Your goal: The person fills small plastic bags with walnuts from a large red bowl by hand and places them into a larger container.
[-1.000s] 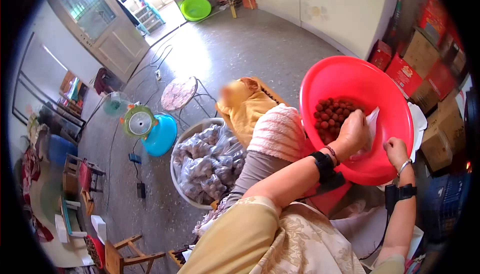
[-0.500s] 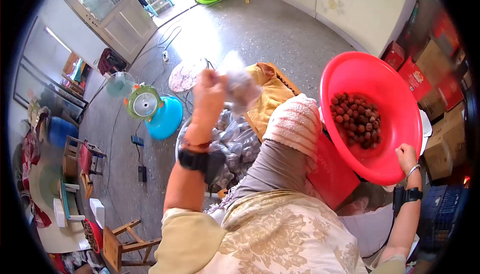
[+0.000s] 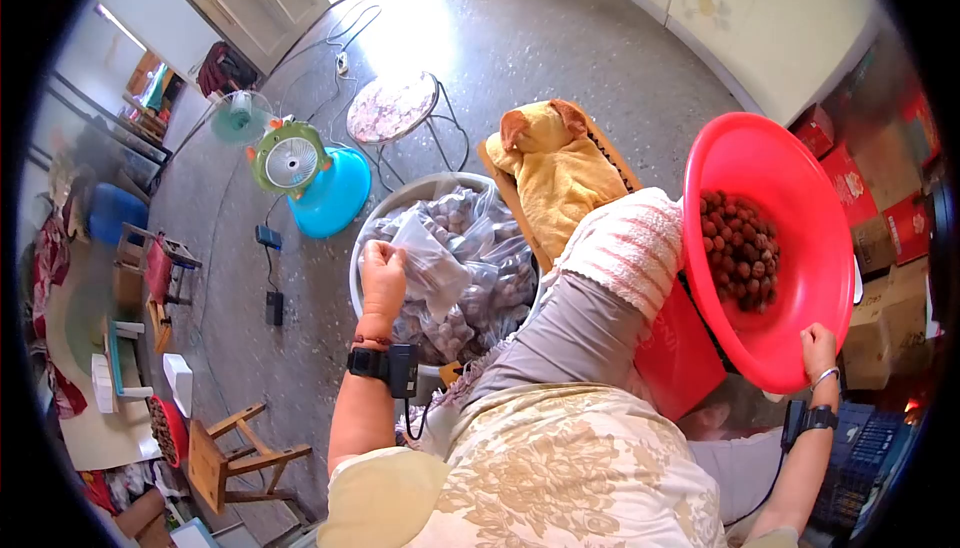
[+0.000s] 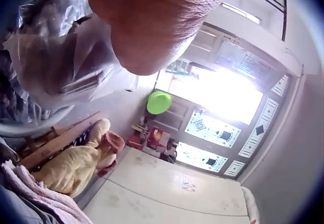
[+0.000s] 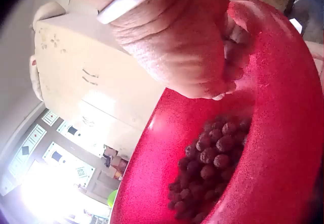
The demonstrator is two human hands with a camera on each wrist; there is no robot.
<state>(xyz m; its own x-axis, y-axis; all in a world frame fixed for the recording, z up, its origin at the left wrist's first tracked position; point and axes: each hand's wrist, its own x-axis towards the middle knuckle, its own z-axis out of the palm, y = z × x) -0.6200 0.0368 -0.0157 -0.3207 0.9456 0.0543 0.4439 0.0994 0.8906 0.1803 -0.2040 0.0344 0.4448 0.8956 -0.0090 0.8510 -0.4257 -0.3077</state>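
Note:
My left hand [image 3: 383,283] grips the gathered top of a clear plastic bag [image 3: 432,266] above the grey tub [image 3: 360,278]. Filled plastic bags [image 3: 490,293] with round brownish contents heap up in that tub. Part of the held bag also shows below the hand in the left wrist view. My right hand [image 3: 818,348], its fingers curled, is at the near right rim of the tilted red basin [image 3: 810,238]; nothing shows in its grasp. Reddish-brown, bumpy round balls [image 5: 207,155] lie together along one side of the basin.
A stool with a patterned seat [image 3: 393,108] and a green fan [image 3: 290,160] on a blue base stand beyond the tub. Yellow cloth [image 3: 567,183] covers a wooden frame beside my towel-covered knee [image 3: 635,253]. Cardboard boxes [image 3: 880,328] line the right; cables [image 3: 335,58] cross the floor.
My left hand has left the red basin, carrying a plastic bag leftward, and has lowered it over the grey tub. My right hand has stayed by the basin, now at its rim.

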